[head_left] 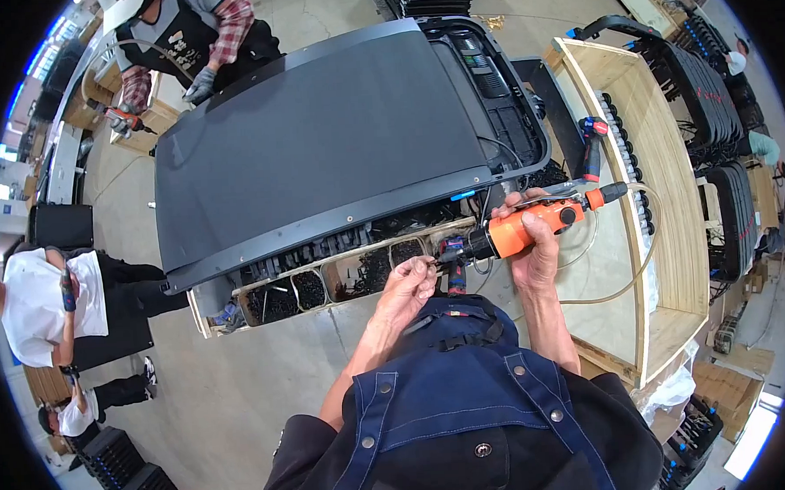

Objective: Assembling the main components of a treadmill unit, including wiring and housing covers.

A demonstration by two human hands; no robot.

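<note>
Driver (pixel 521 229), orange, sat in right hand (pixel 533 248) w/ full fist grip, over tray (pixel 342 287) edge. Left hand (pixel 407 288) pinched smth tiny at the bit tip, prob a screw. Risks: trigger bump nips fingertips; loose pinch drops screw; hose (pixel 626 270) could snag.

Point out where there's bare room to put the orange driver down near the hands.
Free: the wooden bench top right of the right hand holding the orange screwdriver, crossed only by its hose. Crowded: the screw tray by the left hand, and the panel's cabled edge.
</note>
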